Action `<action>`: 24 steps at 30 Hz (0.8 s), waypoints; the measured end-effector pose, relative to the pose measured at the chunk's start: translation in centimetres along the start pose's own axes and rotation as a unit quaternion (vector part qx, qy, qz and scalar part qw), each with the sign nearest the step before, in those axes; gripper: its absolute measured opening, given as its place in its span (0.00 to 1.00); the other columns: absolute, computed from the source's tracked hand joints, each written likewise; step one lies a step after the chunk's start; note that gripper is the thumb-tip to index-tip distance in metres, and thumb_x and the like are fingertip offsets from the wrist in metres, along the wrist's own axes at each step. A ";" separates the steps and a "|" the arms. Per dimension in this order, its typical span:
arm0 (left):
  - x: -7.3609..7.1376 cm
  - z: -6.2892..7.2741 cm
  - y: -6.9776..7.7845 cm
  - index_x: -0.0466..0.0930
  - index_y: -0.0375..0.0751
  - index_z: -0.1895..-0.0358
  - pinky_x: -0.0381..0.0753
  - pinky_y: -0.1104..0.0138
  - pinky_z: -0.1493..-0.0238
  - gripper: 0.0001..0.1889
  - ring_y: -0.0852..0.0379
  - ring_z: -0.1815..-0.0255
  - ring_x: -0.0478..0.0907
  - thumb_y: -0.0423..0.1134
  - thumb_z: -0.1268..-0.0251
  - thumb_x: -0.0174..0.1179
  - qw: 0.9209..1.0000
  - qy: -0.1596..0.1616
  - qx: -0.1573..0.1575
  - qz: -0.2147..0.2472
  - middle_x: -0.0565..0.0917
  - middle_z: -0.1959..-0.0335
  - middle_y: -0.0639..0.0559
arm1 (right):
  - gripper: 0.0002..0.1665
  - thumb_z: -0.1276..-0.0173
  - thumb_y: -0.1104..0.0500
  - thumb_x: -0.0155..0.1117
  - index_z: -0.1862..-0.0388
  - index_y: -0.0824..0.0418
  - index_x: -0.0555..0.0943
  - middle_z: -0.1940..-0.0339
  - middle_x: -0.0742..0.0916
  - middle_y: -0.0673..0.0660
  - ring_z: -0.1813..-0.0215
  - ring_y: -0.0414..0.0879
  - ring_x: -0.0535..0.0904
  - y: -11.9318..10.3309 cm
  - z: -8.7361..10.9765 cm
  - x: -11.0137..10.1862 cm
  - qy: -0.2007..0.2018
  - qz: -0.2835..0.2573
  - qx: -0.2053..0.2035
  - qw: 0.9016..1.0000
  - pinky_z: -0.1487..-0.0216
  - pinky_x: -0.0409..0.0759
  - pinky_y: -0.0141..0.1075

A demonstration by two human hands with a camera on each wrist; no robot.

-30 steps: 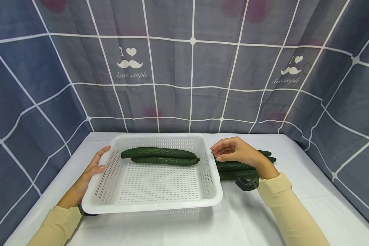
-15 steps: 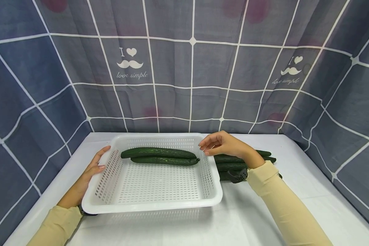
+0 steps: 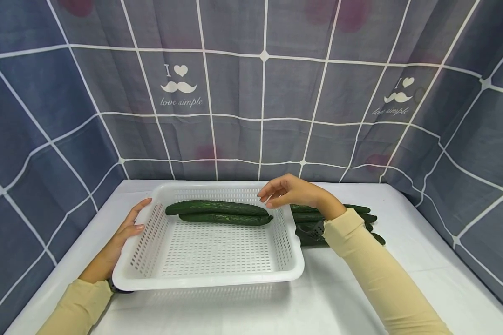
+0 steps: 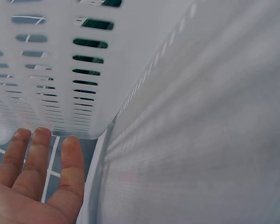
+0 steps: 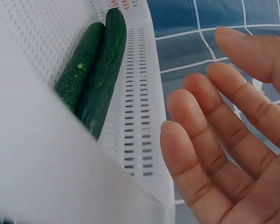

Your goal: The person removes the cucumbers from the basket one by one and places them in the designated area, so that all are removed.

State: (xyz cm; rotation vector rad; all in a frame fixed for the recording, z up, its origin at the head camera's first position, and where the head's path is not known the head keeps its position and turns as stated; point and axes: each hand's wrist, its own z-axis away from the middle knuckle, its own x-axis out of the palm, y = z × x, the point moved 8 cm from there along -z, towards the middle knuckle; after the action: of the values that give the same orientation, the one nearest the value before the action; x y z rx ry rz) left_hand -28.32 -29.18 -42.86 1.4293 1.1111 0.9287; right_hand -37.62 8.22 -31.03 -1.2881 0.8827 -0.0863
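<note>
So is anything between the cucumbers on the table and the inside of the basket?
Yes: the basket's right wall, beside those cucumbers. The right hand also hovers over that wall's far end. The top is open.

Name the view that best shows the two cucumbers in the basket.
The head view: both cucumbers lie uncovered there, visible end to end in the basket. The right wrist view shows them closer, but the basket's near wall hides their near ends. The left wrist view gives only dark green patches through the slots.
</note>
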 end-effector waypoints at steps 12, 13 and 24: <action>0.0 0.1 0.1 0.46 0.74 0.14 0.73 0.51 0.43 0.35 0.56 0.31 0.66 0.42 0.18 0.40 1.000 0.002 0.000 -0.005 0.51 0.20 0.54 | 0.21 0.29 0.70 0.71 0.38 0.72 0.84 0.45 0.90 0.57 0.43 0.51 0.87 0.2 -2.3 0.8 0.021 -0.026 0.003 0.999 0.40 0.83 0.43; 0.0 0.1 0.1 0.46 0.74 0.14 0.74 0.51 0.43 0.35 0.56 0.31 0.66 0.42 0.18 0.40 1.000 0.002 0.000 -0.003 0.51 0.20 0.54 | 0.21 0.29 0.70 0.71 0.38 0.71 0.84 0.45 0.90 0.57 0.43 0.49 0.87 0.3 -2.5 0.8 0.024 -0.026 0.004 0.999 0.40 0.83 0.43; 0.0 0.2 0.3 0.46 0.73 0.13 0.75 0.57 0.43 0.35 0.58 0.32 0.67 0.42 0.16 0.39 1.000 -0.009 0.003 0.003 0.51 0.20 0.56 | 0.22 0.27 0.71 0.69 0.36 0.78 0.81 0.40 0.86 0.75 0.45 0.46 0.88 0.3 -4.5 1.3 0.053 -0.025 -0.002 0.998 0.39 0.83 0.42</action>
State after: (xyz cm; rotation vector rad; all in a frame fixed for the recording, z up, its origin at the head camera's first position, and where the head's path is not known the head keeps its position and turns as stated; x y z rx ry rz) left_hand -28.11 -29.21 -42.63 1.4433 1.0990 0.9160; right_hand -39.67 4.07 -32.01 -1.3193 0.9408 -0.1945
